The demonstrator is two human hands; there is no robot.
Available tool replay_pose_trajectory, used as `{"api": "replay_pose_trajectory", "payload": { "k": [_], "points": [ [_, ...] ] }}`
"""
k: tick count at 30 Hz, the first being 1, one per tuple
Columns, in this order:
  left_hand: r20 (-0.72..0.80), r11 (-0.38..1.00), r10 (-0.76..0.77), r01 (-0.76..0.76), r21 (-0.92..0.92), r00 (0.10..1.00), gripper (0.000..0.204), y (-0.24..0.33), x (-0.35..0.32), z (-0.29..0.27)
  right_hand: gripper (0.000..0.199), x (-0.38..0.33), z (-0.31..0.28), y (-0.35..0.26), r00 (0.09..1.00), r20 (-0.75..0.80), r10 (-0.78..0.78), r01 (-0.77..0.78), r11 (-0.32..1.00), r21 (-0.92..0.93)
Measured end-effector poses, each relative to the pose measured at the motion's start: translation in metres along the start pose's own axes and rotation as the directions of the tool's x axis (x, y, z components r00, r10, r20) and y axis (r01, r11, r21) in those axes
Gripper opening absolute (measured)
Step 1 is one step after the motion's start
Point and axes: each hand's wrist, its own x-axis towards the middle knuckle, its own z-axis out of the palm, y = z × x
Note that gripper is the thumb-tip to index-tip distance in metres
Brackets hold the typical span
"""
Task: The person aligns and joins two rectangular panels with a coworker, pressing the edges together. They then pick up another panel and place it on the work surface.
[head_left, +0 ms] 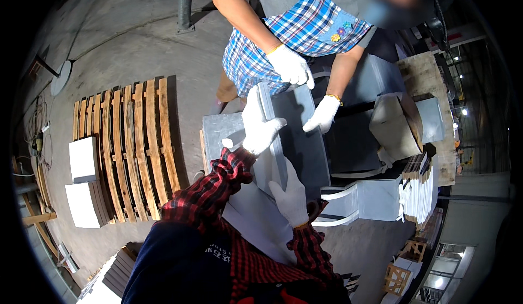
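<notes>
A thin grey slab (277, 150), seemingly doubled along its edge, stands tilted on edge in front of me. My left hand (259, 123), in a white glove, is closed round its far end with the thumb across the edge. Lower down, my right hand (290, 198), also gloved, grips the near end; some of its fingers are hidden. Just right of the slab lies a wide dark grey slab (308, 159). A co-worker's gloved hand (322, 114) rests at its right edge, and the co-worker's other gloved hand (291, 66) is at its far end.
Wooden pallets (131, 151) lie on the floor to the left, beside white-topped stacked slabs (83, 159). At right are a box-like block (395, 127), white straps (340, 217) and a slab stack (422, 195). The co-worker in a blue plaid apron (299, 23) stands opposite.
</notes>
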Motion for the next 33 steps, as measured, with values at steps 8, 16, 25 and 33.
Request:
{"api": "replay_pose_trajectory", "payload": {
  "k": [8,16,25,33],
  "points": [
    [-0.013,0.999,0.029,-0.029,0.02,1.0,0.094,0.009,0.0,0.0,0.067,-0.002,-0.001,-0.003,0.999,0.012,0.038,-0.038,0.997,0.066],
    [0.306,0.976,-0.053,-0.015,0.216,0.951,0.096,0.017,-0.003,-0.034,0.066,-0.001,-0.01,-0.005,0.999,0.05,0.017,-0.019,0.998,0.057],
    [0.425,0.875,-0.404,0.478,-0.079,0.81,0.076,0.079,-0.151,-0.17,0.066,0.01,-0.025,0.041,0.977,0.014,-0.213,0.211,0.974,0.079],
    [0.096,0.914,-0.165,0.189,-0.358,0.982,0.045,0.077,-0.234,-0.095,0.059,0.031,-0.011,0.062,0.945,0.032,-0.325,0.326,0.944,-0.043]
  ]
}}
